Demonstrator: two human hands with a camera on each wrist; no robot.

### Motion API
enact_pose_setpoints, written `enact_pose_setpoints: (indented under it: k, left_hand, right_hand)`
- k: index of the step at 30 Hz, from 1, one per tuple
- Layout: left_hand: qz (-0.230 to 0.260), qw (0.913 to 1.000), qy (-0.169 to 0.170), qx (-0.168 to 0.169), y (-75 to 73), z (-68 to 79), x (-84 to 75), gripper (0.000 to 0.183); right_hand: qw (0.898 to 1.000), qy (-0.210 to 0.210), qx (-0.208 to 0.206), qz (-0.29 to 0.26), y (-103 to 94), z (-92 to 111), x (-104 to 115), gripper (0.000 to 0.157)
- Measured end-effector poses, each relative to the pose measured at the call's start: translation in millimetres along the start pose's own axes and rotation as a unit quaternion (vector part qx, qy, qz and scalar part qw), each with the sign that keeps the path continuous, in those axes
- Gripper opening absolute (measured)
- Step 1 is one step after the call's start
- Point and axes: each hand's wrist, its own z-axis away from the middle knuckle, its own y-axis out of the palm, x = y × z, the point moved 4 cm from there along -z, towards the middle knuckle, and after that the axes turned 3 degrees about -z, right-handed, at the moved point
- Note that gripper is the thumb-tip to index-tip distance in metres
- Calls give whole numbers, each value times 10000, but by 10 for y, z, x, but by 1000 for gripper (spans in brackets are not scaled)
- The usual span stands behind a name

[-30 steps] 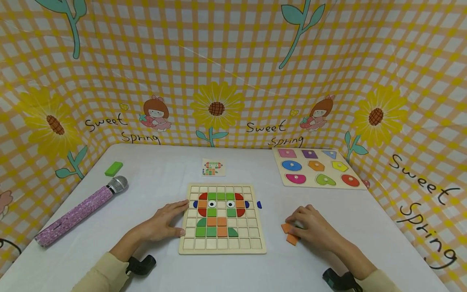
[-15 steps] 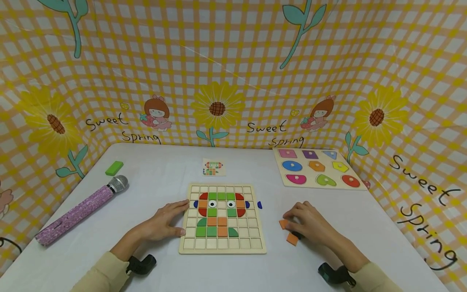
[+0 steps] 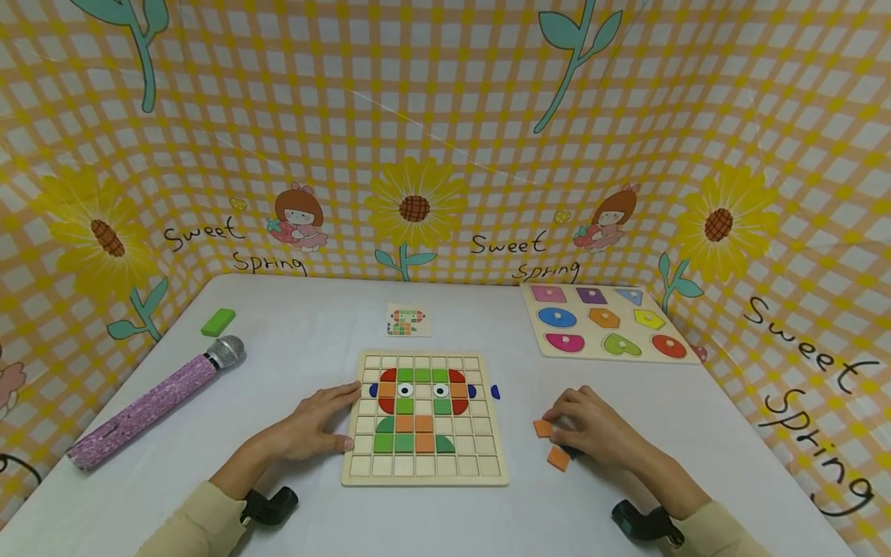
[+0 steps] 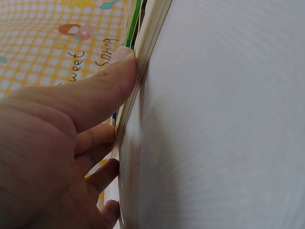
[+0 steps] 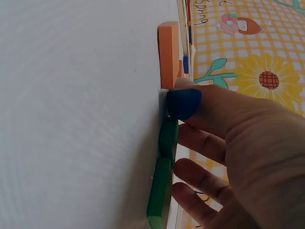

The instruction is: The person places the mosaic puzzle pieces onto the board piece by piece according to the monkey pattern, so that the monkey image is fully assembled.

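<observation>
My left hand [image 3: 311, 424] rests at the left edge of the wooden grid board [image 3: 476, 465]. In the left wrist view its thumb [image 4: 107, 90] touches the board's side and its fingers extend along the edge. On the board, red, green, orange and blue tiles form a figure with two eye tiles. To the right, my right hand [image 3: 588, 425] bends over loose tiles. A tilted blue rounded tile [image 5: 183, 104] sits between its thumb and fingers, apparently pinched; its far side is hidden. Beside it are an orange square tile [image 3: 558, 458] and green tiles [image 5: 161, 193].
A small pattern card [image 3: 409, 319] lies behind the board. A shape puzzle [image 3: 605, 329] is at the back right. A glittery pink microphone [image 3: 149, 410] and a green block [image 3: 219, 322] lie on the left. A blue tile [image 3: 495, 391] is right of the board.
My right hand has shifted slightly over the loose tiles, and its fingers have moved back from the orange tiles, which lie a little farther apart. The left hand has stayed in place.
</observation>
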Motion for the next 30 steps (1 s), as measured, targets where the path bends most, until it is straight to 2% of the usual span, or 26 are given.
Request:
enact_pose_setpoints:
  k: [6, 13, 18, 25, 30]
  left_hand:
    - [-25, 10000, 3, -25, -4, -4, -7, 79]
    - [-19, 10000, 48, -39, 3, -5, 0, 78]
    - [-44, 9999, 88, -40, 6, -3, 1, 78]
    - [-50, 9999, 106, -28, -3, -2, 4, 78]
    - [-57, 9998, 173, -40, 1, 2, -3, 78]
  right_hand:
    - [9995, -242, -200, -41, -33, 13, 134, 19]
    - [9979, -527, -332, -171, -27, -37, 504, 19]
    - [9961, -725, -429, -275, 76, -124, 794, 20]
    - [9885, -1279, -589, -553, 282, -309, 1258, 20]
    - [9827, -1662, -680, -461, 417, -405, 1586, 22]
